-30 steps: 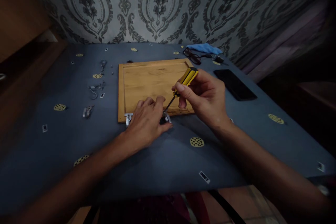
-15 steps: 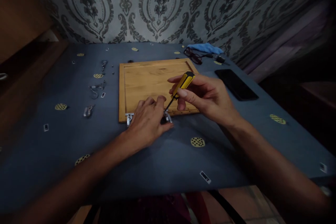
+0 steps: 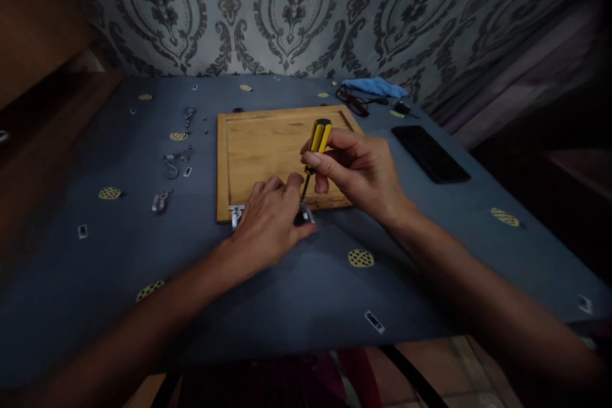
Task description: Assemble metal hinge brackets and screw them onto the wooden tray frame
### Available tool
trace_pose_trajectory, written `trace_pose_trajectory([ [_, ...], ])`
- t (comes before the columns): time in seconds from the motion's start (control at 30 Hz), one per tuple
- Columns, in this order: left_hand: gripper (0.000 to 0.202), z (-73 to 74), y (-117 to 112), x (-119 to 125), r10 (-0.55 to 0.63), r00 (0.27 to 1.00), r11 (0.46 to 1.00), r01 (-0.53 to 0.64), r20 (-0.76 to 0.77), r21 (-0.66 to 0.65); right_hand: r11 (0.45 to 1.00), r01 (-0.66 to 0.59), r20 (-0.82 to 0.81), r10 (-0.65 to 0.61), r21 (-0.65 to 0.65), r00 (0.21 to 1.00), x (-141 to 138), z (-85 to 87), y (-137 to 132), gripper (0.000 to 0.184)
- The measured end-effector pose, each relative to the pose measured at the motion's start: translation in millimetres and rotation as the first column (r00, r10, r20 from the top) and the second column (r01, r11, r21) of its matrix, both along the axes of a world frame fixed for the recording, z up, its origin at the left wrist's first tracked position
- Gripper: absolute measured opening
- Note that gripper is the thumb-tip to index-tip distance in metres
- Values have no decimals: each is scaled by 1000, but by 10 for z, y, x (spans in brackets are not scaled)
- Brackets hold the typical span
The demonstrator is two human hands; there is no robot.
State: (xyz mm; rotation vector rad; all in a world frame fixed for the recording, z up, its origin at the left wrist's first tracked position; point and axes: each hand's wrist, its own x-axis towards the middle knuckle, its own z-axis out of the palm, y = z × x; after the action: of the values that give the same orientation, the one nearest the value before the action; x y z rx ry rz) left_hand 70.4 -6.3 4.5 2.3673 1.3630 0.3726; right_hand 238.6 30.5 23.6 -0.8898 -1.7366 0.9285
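My right hand point(image 3: 361, 169) grips a yellow-and-black screwdriver point(image 3: 319, 138) by its handle, held nearly upright. The shaft points down to a metal hinge point(image 3: 306, 211) at the near edge of a framed wooden panel point(image 3: 268, 140). My left hand point(image 3: 270, 217) is closed over that hinge, with its thumb along the near side, and hides most of it. Another metal hinge point(image 3: 236, 213) shows at the panel's near left corner, beside my left hand. The screwdriver's tip and any screw under it are too small to make out.
Loose metal hinge parts point(image 3: 176, 156) and another metal piece point(image 3: 161, 201) lie left of the panel, with small screws point(image 3: 205, 132) close by. To the right are a black phone point(image 3: 430, 153), glasses point(image 3: 352, 102) and a blue cloth point(image 3: 375, 87). A patterned cloth covers the table point(image 3: 296, 306).
My right hand has moved a little left, and the screwdriver has swung from a rightward lean to nearly upright. My left hand stays on the hinge.
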Motion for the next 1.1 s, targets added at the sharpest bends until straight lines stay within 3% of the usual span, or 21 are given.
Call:
trace_pose_trajectory([
  [0.33, 47, 63, -12, 8, 12, 1000, 999, -13, -5, -51, 1000, 19, -6, -19, 3, 1000, 19, 0, 32, 44],
  [0.57, 52, 66, -20, 3, 25, 1000, 997, -26, -6, -77, 970, 240, -228, -225, 40, 947, 60, -21, -159, 37],
  [0.83, 53, 59, -14, -2, 23, 1000, 996, -23, -1, -82, 980, 194, -108, -190, 35, 976, 82, -93, -137, 37],
  [1.1, 47, 90, -15, 14, 34, 999, 995, -34, -9, -91, 986, 164, -122, -160, 18, 979, 84, -94, -143, 37],
])
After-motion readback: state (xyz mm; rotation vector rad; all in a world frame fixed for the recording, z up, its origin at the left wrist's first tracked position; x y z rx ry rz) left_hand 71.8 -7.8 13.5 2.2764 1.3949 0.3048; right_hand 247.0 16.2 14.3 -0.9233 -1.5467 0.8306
